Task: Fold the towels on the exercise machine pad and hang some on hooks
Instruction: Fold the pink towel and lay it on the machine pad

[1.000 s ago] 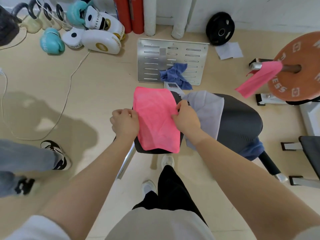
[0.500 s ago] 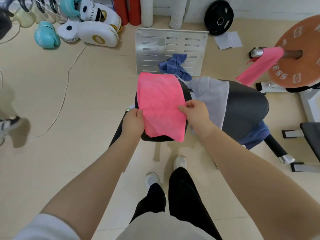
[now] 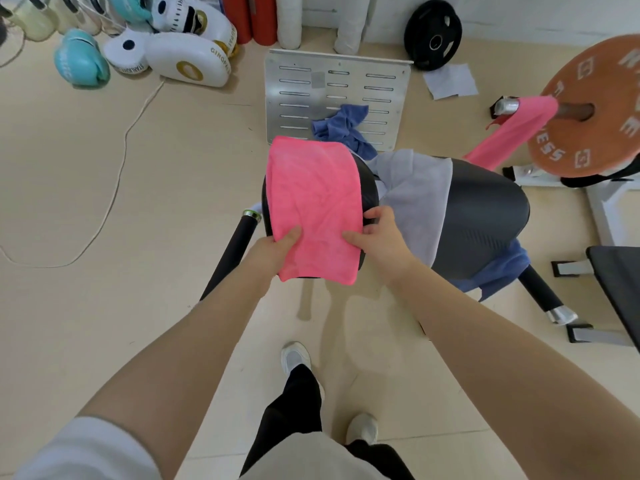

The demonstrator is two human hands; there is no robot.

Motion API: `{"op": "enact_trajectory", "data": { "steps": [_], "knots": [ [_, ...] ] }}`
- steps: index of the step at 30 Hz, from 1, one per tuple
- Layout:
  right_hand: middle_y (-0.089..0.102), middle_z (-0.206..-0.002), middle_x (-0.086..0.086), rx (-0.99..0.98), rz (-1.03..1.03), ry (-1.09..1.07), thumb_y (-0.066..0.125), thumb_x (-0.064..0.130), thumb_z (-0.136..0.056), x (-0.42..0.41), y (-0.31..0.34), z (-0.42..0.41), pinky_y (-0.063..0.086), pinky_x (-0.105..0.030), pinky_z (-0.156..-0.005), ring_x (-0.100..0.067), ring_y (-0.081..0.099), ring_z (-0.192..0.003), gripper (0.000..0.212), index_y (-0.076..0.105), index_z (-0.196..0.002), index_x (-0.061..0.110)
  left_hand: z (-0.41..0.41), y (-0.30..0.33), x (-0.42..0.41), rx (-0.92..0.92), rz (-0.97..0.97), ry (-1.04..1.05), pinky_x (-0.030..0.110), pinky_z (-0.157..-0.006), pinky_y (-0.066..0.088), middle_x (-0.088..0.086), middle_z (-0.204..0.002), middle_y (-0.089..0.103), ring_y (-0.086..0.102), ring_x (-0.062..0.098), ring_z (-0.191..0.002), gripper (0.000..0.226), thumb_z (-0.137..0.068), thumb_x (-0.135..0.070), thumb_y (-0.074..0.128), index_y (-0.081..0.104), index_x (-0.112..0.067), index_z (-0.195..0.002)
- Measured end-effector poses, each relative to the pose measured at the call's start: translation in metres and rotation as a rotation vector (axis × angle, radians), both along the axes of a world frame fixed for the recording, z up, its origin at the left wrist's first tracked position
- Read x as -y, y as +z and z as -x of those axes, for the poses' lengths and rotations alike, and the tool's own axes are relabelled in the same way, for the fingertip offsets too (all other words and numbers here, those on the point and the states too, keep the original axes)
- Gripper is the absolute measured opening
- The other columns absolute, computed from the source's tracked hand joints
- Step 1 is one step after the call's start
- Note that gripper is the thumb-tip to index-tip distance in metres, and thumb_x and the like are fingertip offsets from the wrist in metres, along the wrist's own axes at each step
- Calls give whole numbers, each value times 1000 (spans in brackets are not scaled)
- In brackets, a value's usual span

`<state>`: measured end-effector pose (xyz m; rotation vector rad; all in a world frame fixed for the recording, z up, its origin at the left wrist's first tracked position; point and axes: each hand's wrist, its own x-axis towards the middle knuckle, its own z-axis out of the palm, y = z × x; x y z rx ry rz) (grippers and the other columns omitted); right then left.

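Pink towel (image 3: 313, 202) flat across black pad (image 3: 485, 216)

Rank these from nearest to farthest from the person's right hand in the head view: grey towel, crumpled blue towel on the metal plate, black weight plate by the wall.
From the right hand:
1. Grey towel, beside it on the pad.
2. Crumpled blue towel, beyond the pad.
3. Black weight plate, against the far wall.

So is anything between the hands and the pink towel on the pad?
No. Both the left hand and right hand already pinch the near end of the pink towel, which lies on the black pad beside a grey towel.
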<state>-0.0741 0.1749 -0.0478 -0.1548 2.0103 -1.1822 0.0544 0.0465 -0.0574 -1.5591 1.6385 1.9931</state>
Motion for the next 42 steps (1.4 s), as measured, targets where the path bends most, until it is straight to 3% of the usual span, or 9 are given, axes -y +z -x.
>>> {"op": "enact_trajectory", "data": {
  "steps": [4,8,14,17,22,28,34,39,42],
  "knots": [
    [54,-118,-24,204,79,133,60,4,-87,-17,2,-3,53,-48,-78,-31,58,-94,62,21,-133,20,-10,11,-10,-187,-234,146,40,-94,48,4,-101,71,64,25,-99,8,-90,-26,58,62,-19,-92],
    [49,-116,10,93,87,317,54,-3,-84,-34,3,-13,53,-56,-82,-41,60,-98,86,4,-145,29,-24,17,-24,-231,-246,181,37,-89,49,2,-109,66,63,18,-97,26,-93,-24,53,55,-13,-117],
    [47,-78,-5,165,62,349,33,-14,-84,-61,27,-25,47,-18,-43,-8,49,-48,48,57,-116,12,-51,23,-59,-218,-30,205,32,-77,56,10,-120,57,64,18,-89,62,-89,-18,59,26,-21,-141],
    [43,-73,0,221,-12,388,32,-9,-83,-79,40,-31,50,-21,-50,-12,48,-59,44,61,-113,6,-66,33,-77,-333,-38,187,21,-61,56,6,-114,62,67,11,-78,55,-93,-6,50,34,-38,-134],
    [34,-65,-4,70,65,489,26,-21,-79,-96,37,-35,41,-10,-43,3,45,-39,59,54,-122,7,-71,43,-88,-349,-134,259,23,-67,52,12,-113,63,60,16,-83,24,-92,-6,47,69,-13,-98],
    [55,-69,0,-317,24,472,56,9,-85,-80,22,-28,38,-23,-58,-6,44,-58,13,67,-89,12,-58,56,-77,-529,-440,496,25,-61,58,17,-91,61,65,21,-73,46,-81,15,19,63,8,-91],
    [38,-64,-6,-404,46,237,50,40,-88,-35,29,-6,29,-32,-58,-21,36,-61,50,42,-52,5,-38,62,-19,-252,-11,-108,23,-72,42,-1,-81,63,58,11,-77,17,-88,-4,53,61,-14,-99],
    [29,-55,2,-385,-108,54,44,33,-96,9,32,3,19,-29,-50,-16,26,-54,46,26,-56,18,-4,69,11,-177,254,-88,16,-46,41,22,-61,50,53,11,-52,21,-90,-17,57,65,2,-97],
    [33,-61,2,-346,-225,34,39,29,-98,19,24,7,20,-28,-49,-18,30,-58,40,28,-61,17,11,55,28,-72,350,-188,18,-58,33,7,-70,46,46,17,-65,24,-87,-33,60,58,-11,-78]
  ]
}}
